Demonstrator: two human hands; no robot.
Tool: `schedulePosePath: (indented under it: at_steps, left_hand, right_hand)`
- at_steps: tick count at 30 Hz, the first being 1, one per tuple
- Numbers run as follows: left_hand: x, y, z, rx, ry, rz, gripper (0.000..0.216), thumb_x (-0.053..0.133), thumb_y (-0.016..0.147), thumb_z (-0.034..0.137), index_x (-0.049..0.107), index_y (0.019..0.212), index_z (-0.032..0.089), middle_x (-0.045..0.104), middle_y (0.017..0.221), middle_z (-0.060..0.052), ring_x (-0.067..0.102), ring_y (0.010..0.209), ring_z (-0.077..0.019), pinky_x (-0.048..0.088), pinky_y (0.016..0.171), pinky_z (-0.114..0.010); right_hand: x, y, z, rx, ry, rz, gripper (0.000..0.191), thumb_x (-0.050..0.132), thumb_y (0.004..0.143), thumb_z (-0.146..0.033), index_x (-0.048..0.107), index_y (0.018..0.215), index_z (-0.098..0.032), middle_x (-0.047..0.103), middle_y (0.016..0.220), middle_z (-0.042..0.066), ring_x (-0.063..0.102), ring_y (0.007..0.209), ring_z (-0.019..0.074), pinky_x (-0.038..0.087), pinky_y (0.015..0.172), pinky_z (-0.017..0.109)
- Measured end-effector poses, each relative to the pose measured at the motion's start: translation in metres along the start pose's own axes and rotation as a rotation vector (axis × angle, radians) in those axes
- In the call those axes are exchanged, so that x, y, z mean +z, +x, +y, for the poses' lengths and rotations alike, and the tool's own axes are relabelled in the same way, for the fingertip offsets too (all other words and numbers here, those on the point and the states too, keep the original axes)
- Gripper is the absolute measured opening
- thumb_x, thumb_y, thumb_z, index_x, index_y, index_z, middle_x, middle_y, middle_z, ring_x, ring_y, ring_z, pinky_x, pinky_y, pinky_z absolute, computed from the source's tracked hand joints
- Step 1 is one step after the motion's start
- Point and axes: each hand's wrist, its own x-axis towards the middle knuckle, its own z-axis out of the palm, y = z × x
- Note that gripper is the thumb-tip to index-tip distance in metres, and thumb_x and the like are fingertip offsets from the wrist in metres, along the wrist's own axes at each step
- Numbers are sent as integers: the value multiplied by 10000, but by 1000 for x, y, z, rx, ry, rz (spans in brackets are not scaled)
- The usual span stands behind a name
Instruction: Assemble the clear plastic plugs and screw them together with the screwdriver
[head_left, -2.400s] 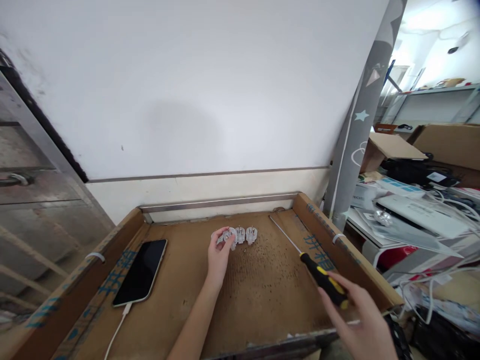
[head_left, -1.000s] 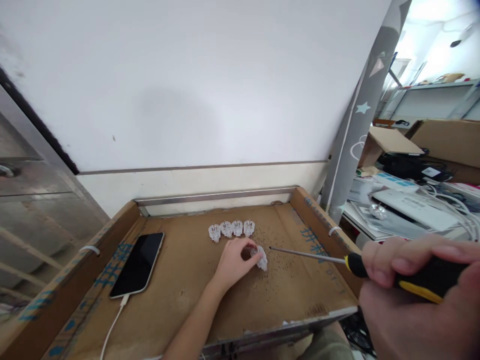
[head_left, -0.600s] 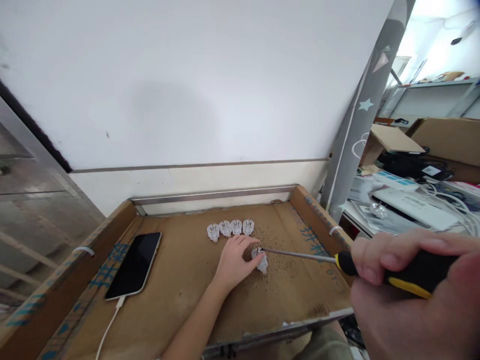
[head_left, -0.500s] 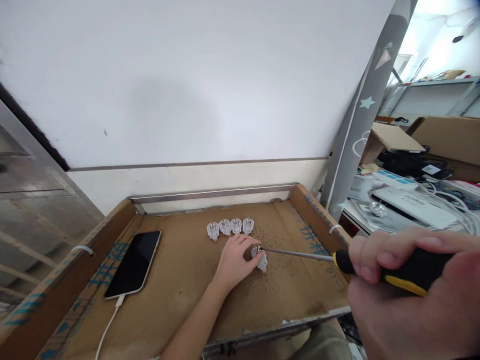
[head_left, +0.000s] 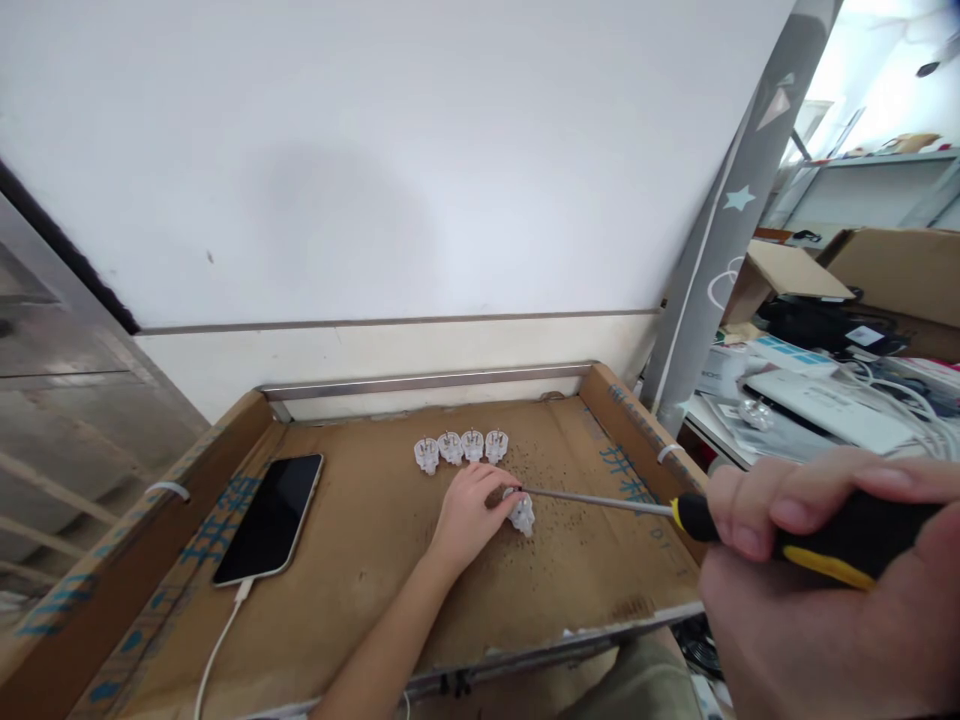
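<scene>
1. Clear plug [head_left: 523, 513] sits on the cardboard-covered counter [head_left: 360, 540], near its middle and in front of a row of four similar clear plugs [head_left: 472, 447]. It stands apart from that row.

2. Left hand [head_left: 469, 510]: thumb and fingers are drawn into a narrow pinch at the plug's upper left edge, steadying it against the cardboard.

3. Right hand [head_left: 810, 630]: wrapped firmly around the black and yellow handle of a screwdriver [head_left: 600, 499], whose shaft runs nearly level across to the plug.

4. The blade's tip ends at the plug's upper edge, right by the left fingertips. Whether it sits in a screw there is too small to tell.

5. Step in hand, as I judge it: screwdriver work on this one plug — tip brought to the piece, one hand bracing and the other guiding.

6. The next move seems to call for a seated tip, a shaft in line with whatever it engages, and a firm left pinch while the handle turns; a slip would run toward those close fingertips.

7. Elsewhere, a phone [head_left: 268, 518] lies at the counter's left side with a white cable [head_left: 212, 655] plugged in — well apart from the work.
</scene>
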Motion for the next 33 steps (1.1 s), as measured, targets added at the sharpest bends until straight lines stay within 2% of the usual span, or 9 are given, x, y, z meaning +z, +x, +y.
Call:
schedulePosePath:
  at_steps: [5, 11, 15, 18, 24, 28, 33]
  left_hand:
    - [0, 0, 2, 32, 21, 23, 144, 585, 846, 347, 653, 821, 223, 674, 859, -38, 589, 853, -198, 452, 796, -351]
    - [-1, 0, 3, 29, 29, 9, 144, 590, 841, 353, 656, 837, 225, 672, 855, -47, 584, 854, -204, 449, 804, -359]
    - [-1, 0, 4, 28, 38, 0, 140, 589, 841, 346, 657, 829, 225, 670, 845, -47, 577, 842, -205, 446, 788, -353]
    - [-1, 0, 3, 34, 35, 7, 121, 600, 834, 333, 658, 823, 228, 669, 842, -37, 573, 839, -202, 443, 779, -345]
    - [-2, -1, 3, 39, 51, -6, 120, 598, 836, 336, 659, 824, 233, 663, 850, -35, 574, 848, -204, 437, 782, -339]
    - [-2, 0, 4, 71, 79, -11, 115, 596, 840, 329, 661, 815, 238, 668, 842, -34, 578, 838, -200, 442, 783, -338]
    - [0, 0, 5, 100, 98, 2, 129, 592, 845, 332, 659, 811, 226, 669, 845, -41, 578, 841, -197, 453, 785, -340]
  right_hand:
    - [0, 3, 1, -39, 31, -33, 213, 287, 922, -233, 449, 791, -188, 371, 544, -26, 363, 411, 93, 275, 322, 234]
    - [6, -2, -1, -72, 10, -21, 166, 472, 871, -354, 476, 809, -200, 394, 538, -39, 355, 400, 83, 279, 330, 232]
    - [9, -2, -3, -67, -9, -11, 180, 467, 872, -366, 461, 796, -203, 389, 527, -43, 349, 390, 83, 269, 330, 234]
    - [10, -1, -5, -39, -11, -12, 160, 432, 889, -332, 451, 797, -203, 395, 547, -43, 357, 398, 78, 286, 345, 231]
    - [18, 0, -8, 68, -9, -9, 315, 595, 774, -476, 438, 770, -203, 397, 499, -61, 357, 384, 81, 283, 326, 238]
    - [29, 5, -9, 113, -21, 11, 367, 643, 725, -495, 437, 757, -193, 405, 495, -72, 381, 383, 68, 293, 320, 217]
    - [53, 8, -4, 96, 8, -153, 382, 572, 766, -541, 459, 742, -177, 471, 512, -50, 451, 376, 87, 327, 309, 222]
